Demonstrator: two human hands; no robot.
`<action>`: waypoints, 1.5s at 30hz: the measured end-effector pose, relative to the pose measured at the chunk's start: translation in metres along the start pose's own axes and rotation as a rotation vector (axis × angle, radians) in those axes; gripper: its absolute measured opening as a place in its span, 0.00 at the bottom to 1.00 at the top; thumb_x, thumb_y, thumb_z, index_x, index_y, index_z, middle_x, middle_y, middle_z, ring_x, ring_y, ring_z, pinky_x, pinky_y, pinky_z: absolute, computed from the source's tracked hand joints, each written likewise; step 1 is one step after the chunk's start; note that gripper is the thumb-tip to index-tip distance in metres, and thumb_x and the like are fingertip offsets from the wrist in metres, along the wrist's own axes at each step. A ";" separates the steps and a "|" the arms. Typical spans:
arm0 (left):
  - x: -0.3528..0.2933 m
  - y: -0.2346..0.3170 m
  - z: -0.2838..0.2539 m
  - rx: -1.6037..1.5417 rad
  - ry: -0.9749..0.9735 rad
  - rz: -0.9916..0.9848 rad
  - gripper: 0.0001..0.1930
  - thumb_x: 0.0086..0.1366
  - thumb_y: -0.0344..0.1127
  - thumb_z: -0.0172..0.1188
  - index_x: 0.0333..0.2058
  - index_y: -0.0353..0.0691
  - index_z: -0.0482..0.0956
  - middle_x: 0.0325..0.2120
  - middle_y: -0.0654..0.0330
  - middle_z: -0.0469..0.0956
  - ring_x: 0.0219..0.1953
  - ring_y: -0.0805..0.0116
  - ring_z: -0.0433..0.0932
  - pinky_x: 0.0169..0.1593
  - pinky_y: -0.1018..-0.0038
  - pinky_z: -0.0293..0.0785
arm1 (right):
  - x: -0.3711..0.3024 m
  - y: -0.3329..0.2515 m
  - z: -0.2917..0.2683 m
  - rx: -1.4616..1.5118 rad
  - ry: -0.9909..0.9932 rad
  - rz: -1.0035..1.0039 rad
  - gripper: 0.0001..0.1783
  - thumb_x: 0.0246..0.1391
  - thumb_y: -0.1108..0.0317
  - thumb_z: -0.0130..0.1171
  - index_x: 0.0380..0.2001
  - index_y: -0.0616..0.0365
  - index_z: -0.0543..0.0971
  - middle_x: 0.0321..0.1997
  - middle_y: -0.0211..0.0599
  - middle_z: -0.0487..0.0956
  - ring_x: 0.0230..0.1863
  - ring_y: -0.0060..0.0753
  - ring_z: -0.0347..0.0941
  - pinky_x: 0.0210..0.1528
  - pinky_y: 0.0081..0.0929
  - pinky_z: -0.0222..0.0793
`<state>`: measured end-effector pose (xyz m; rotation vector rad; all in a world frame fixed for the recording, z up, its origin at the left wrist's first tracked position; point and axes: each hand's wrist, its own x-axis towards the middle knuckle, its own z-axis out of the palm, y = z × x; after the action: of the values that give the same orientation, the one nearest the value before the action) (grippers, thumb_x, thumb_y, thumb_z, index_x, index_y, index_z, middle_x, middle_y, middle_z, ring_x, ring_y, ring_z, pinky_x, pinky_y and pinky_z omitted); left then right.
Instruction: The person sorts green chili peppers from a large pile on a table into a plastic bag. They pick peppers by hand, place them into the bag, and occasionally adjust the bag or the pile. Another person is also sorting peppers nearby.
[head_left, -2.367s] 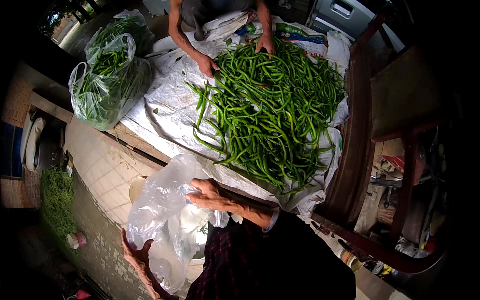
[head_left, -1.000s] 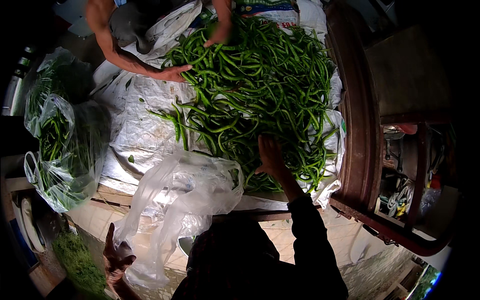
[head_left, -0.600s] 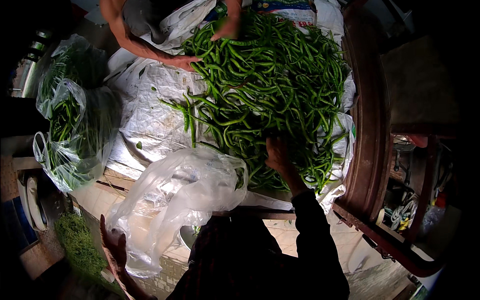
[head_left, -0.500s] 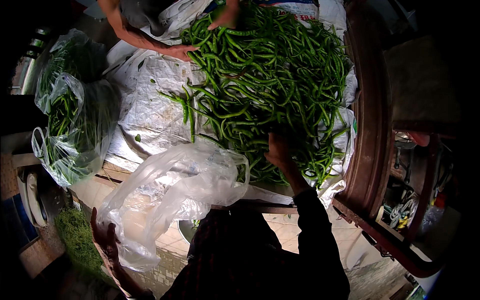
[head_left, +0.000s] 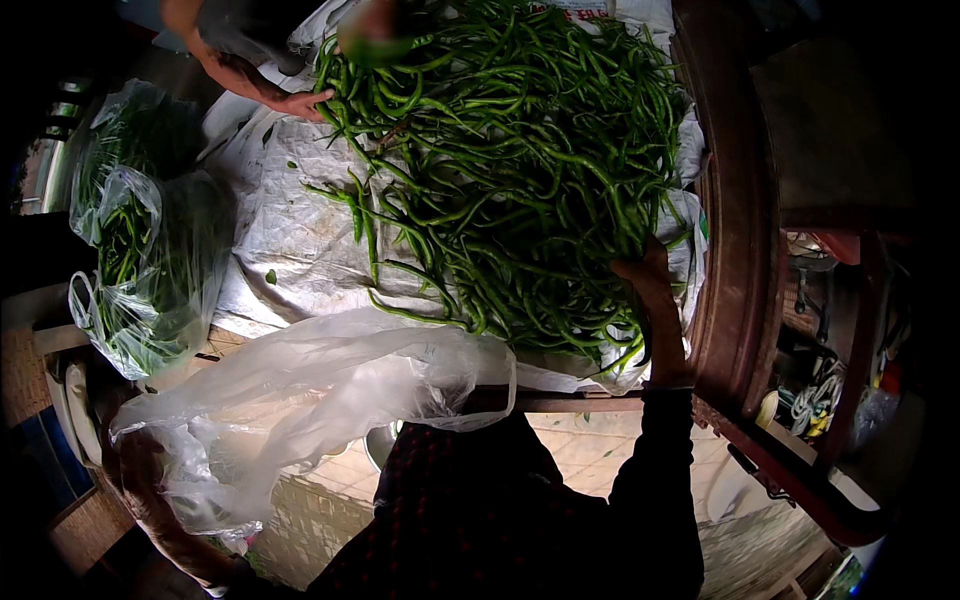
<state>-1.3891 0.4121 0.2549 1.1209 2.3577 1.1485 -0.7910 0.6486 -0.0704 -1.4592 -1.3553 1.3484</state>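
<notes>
A broad pile of long green chili peppers (head_left: 520,170) lies on a white woven sheet (head_left: 300,220). My right hand (head_left: 650,275) reaches into the pile's right side, its thumb stretched out apart from the fingers and pressed against the peppers; the fingertips are partly lost among them. At lower left, my left hand (head_left: 140,465) grips one side of a clear plastic bag (head_left: 330,385). The bag's mouth spreads sideways, and its far handle loop hangs over the sheet's near edge. Bag film and shadow hide some of my left fingers.
Another person's hand (head_left: 305,105) touches the pile's far left edge; their other hand (head_left: 370,30) is blurred. Clear bags filled with green peppers (head_left: 125,240) stand at left. A dark wooden rail (head_left: 735,240) borders the right side. Partly hidden, a bowl (head_left: 380,440) sits below.
My right hand has moved right across the pile to its edge. My left hand has moved left, stretching the plastic bag wider. The other person's far hand has shifted left.
</notes>
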 end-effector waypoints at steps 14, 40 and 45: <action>0.089 0.035 0.107 -0.431 -0.499 -0.271 0.13 0.62 0.40 0.63 0.41 0.40 0.75 0.21 0.53 0.77 0.15 0.78 0.72 0.15 0.86 0.61 | -0.023 -0.172 0.018 0.945 -0.307 -0.463 0.38 0.35 0.67 0.60 0.56 0.65 0.68 0.26 0.24 0.61 0.28 0.22 0.60 0.30 0.21 0.53; 0.168 -0.007 0.123 -0.774 -0.850 -0.319 0.15 0.64 0.39 0.61 0.41 0.32 0.75 0.37 0.45 0.81 0.09 0.81 0.66 0.10 0.87 0.61 | 0.026 -0.033 0.359 -0.035 -0.695 0.168 0.30 0.32 0.66 0.68 0.46 0.61 0.79 0.42 0.40 0.81 0.42 0.36 0.74 0.47 0.30 0.67; 0.179 -0.015 0.113 -0.757 -0.737 -0.248 0.28 0.57 0.36 0.68 0.54 0.30 0.72 0.41 0.50 0.81 0.20 0.84 0.72 0.18 0.90 0.63 | 0.035 -0.048 0.397 -0.547 -0.655 -0.172 0.28 0.32 0.58 0.64 0.40 0.60 0.78 0.30 0.46 0.80 0.34 0.50 0.75 0.39 0.43 0.68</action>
<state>-1.4530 0.6021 0.1842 0.7521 1.2822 1.1197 -1.1905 0.6350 -0.1083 -1.2126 -2.3607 1.4724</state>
